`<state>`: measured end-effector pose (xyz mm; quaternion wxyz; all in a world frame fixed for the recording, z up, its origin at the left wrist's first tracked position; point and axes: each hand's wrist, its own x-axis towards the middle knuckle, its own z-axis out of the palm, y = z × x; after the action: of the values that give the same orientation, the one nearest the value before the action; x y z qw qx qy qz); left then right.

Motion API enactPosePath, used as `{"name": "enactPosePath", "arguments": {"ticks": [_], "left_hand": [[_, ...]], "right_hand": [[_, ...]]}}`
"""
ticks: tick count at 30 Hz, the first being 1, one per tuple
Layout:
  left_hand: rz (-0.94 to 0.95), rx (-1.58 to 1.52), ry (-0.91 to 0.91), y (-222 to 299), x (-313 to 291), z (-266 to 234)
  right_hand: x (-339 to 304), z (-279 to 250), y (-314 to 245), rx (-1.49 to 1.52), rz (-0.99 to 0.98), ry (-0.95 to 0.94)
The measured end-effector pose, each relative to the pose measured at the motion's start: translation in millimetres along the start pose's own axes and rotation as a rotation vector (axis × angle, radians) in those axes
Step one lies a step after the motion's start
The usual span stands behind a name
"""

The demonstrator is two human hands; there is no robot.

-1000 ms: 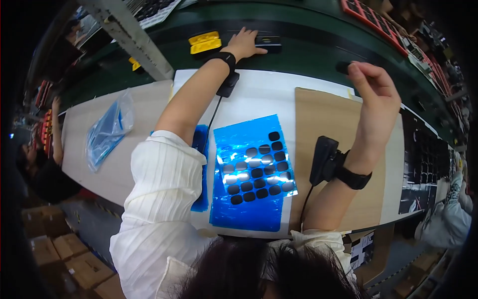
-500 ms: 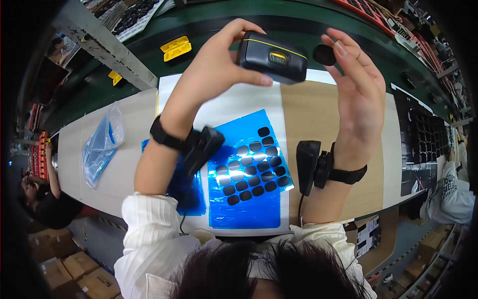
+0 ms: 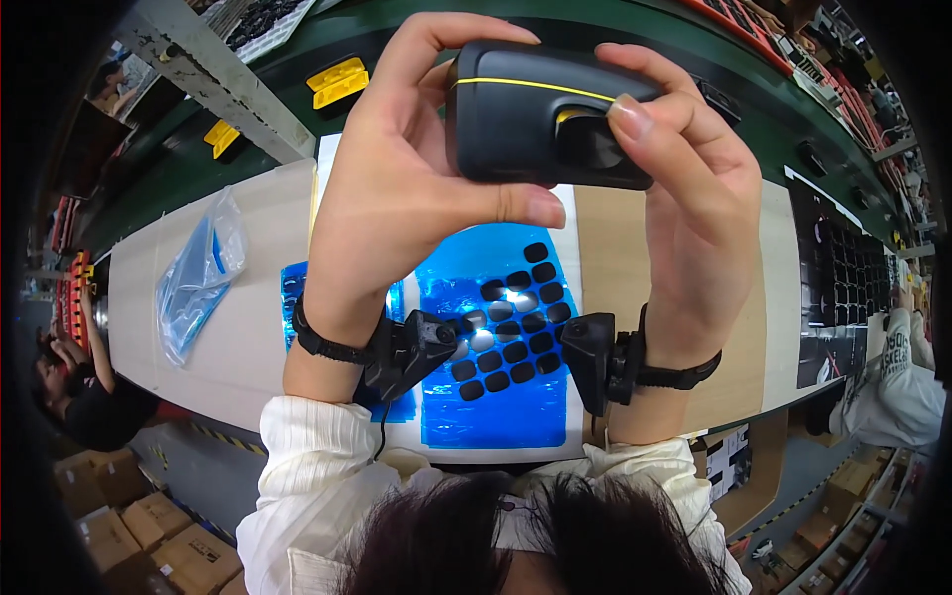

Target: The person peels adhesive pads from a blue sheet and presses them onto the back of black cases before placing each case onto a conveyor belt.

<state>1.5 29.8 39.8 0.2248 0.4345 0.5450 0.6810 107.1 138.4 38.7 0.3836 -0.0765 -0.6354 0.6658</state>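
Observation:
My left hand (image 3: 387, 183) grips a black case (image 3: 511, 129) with a thin yellow line round it, its thumb along the lower edge. Between the fingers of my right hand (image 3: 704, 188) is a small black rounded-square piece (image 3: 592, 145). It lies over the recess in the case's front face, where a bit of yellow shows at the rim; whether it sits fully against the face I cannot tell. My right fingers also touch the case's right end. Below both hands, a blue film sheet (image 3: 496, 426) bears rows of similar black pieces (image 3: 516, 352).
A clear plastic bag with blue film (image 3: 203, 278) lies on the left of the table. Beyond the table, yellow open cases (image 3: 337, 81) rest on a green surface (image 3: 426, 35) near a metal post (image 3: 213, 79). A black sheet (image 3: 843, 268) lies at right. Other people are at both sides.
My right hand has moved left, bringing the black piece from beside the case onto its front recess. The case has come closer and turned slightly, still in my left hand.

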Motion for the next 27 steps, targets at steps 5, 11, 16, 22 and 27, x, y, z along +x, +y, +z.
{"name": "enactPosePath", "arguments": {"ticks": [5, 11, 16, 22, 27], "left_hand": [[-0.018, 0.050, 0.027, 1.8, -1.9, 0.2], [0.000, 0.040, 0.032, 1.3, -2.8, 0.9], [0.052, 0.062, 0.035, -2.4, -4.2, -5.7], [0.126, 0.076, 0.044, -8.5, -0.8, -7.4], [0.171, -0.016, -0.038, -13.3, 4.3, -10.7]], "right_hand": [[0.0, 1.3, 1.7, 0.071, -0.015, 0.006], [0.7, -3.1, 4.2, 0.020, -0.023, 0.014], [-0.2, -1.1, 7.5, -0.082, -0.097, -0.032], [1.2, 7.5, 10.2, -0.119, -0.343, -0.053], [6.3, -6.9, 13.8, 0.200, 0.063, -0.025]]}}
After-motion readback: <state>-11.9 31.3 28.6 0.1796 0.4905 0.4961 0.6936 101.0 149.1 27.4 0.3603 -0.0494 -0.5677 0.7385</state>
